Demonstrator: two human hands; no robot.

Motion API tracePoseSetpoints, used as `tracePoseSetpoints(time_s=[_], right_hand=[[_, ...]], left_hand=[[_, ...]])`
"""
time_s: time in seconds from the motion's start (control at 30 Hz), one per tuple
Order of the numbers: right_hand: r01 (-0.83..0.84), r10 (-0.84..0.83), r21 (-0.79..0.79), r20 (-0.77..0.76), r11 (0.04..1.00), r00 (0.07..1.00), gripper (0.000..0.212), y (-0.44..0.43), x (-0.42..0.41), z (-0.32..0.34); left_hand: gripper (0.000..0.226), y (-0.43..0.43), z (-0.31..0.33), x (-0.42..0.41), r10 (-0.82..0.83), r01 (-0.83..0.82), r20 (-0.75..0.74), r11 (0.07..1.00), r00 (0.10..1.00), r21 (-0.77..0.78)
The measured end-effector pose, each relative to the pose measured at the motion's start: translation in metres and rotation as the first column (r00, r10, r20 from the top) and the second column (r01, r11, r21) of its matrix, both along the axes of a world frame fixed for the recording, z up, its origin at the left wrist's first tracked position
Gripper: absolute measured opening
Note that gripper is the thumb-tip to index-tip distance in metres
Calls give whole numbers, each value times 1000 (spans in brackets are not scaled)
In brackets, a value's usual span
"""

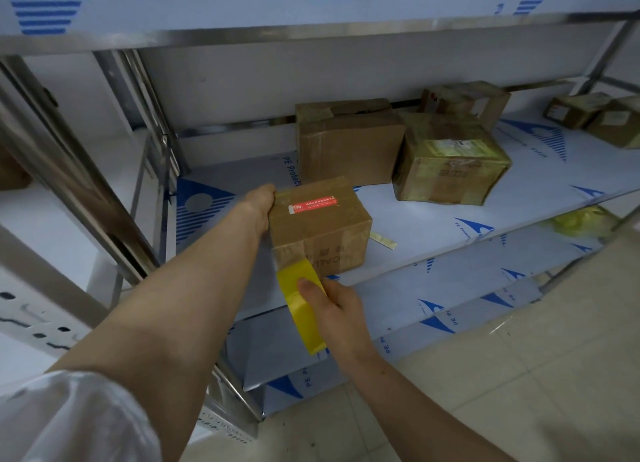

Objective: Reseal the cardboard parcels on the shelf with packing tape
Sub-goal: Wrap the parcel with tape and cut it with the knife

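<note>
A person faces a steel rack with film-covered shelves. On the middle shelf (450, 226), at its front edge, sits a small cardboard parcel (318, 222) with a red label on top; every place below is given from this parcel.

The left hand (258, 207) clasps the parcel's left end, thumb at the top edge, the other fingers hidden behind the box. The right hand (332, 305), just below and in front, grips a yellow tape roll (299, 298), thumb pressed on its outer face. The roll's upper edge meets the parcel's front lower corner.

There are six parcels on this shelf and one roll of tape. Directly behind the parcel stands a larger plain box (346, 142). Behind and to the right lies a box wrapped in yellowish tape (450, 160), with another box (464, 101) behind that at the back wall. Far right, well apart, two small boxes (575, 109) (620, 122) touch each other.

Just right of the parcel a loose tape strip (382, 238) lies on the shelf. Lower right, on the shelf below, sits something crumpled and yellow (581, 220). An upper shelf (311, 28) overhangs the parcel, and a steel upright (69, 170) stands to its left.
</note>
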State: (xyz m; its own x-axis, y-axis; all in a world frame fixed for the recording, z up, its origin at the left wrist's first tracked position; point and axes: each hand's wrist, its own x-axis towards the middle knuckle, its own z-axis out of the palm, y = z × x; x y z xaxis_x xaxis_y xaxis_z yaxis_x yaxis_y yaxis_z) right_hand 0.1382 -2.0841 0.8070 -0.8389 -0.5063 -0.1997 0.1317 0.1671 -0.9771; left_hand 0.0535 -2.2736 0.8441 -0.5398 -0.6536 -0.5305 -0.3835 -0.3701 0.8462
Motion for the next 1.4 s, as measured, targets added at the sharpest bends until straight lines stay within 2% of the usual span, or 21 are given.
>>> tracePoseSetpoints(time_s=[0.07,0.1,0.13,0.17,0.2,0.23,0.3,0.5,0.6,0.7,0.77,0.83,0.9,0.97,1.03,1.07,1.13,1.17,1.27,1.33,1.4], right_hand=[[2,-2,-12,18,1000,1000,46,-2,-2,0],[-2,2,-13,25,1000,1000,45,-2,-3,0],[-1,2,-10,37,1000,999,42,-2,-4,0],[1,-1,-6,47,1000,999,41,-2,-5,-1],[7,-7,-5,55,1000,998,41,-3,-6,-2],[12,-11,-6,53,1000,999,38,-4,-7,-3],[8,-8,-4,38,1000,999,27,-6,-7,-2],[-8,11,-46,72,999,997,30,-6,-13,-4],[-3,9,-69,83,998,996,41,-7,-13,-7],[-6,15,-80,113,997,993,36,-8,-14,-8],[-3,16,-91,139,996,990,41,-8,-15,-4],[2,18,-116,166,993,986,37,-8,-16,0],[2,21,-131,177,991,984,23,-5,-17,2],[8,20,-141,194,990,981,17,-4,-19,3],[17,12,-138,206,990,979,17,-5,-20,3],[14,14,-134,204,991,979,16,-6,-19,5],[11,18,-135,206,991,978,15,-5,-21,7],[10,19,-135,212,991,977,15,-4,-22,8],[12,26,-166,227,986,974,17,-1,-28,12],[19,25,-189,229,982,973,19,0,-30,16],[17,30,-196,230,980,973,21,-2,-29,17]], left_hand=[[31,-6,-3,-6,8,15,106,978,994,-209],[41,-7,-1,-5,33,98,274,889,961,-448],[43,-5,2,-3,91,228,405,705,910,-671],[41,-1,4,-4,119,329,431,477,894,-815],[43,6,7,-4,72,375,412,296,909,-879],[49,12,7,-5,1,416,424,191,906,-889],[57,20,0,-7,-77,514,508,122,858,-849],[73,15,-5,-17,-147,696,680,188,718,-693],[66,15,-5,-17,-132,620,607,240,783,-747],[58,12,-7,-17,-92,498,499,340,862,-798],[50,6,-8,-14,-122,314,298,553,947,-772],[33,6,-12,-4,-112,36,-117,856,987,-516],[14,12,-17,10,-55,-57,-324,943,944,-328],[18,13,-23,16,-67,-47,-316,939,946,-340],[27,9,-21,14,-122,15,-177,858,977,-513],[38,7,-15,13,-150,117,13,710,989,-694],[54,10,-4,13,-44,346,347,272,937,-898],[58,13,1,14,-41,389,389,182,921,-903],[68,22,1,24,-358,481,338,475,871,-737],[71,28,-10,32,-464,517,297,472,835,-715],[52,29,-23,38,-431,337,105,508,896,-793]])
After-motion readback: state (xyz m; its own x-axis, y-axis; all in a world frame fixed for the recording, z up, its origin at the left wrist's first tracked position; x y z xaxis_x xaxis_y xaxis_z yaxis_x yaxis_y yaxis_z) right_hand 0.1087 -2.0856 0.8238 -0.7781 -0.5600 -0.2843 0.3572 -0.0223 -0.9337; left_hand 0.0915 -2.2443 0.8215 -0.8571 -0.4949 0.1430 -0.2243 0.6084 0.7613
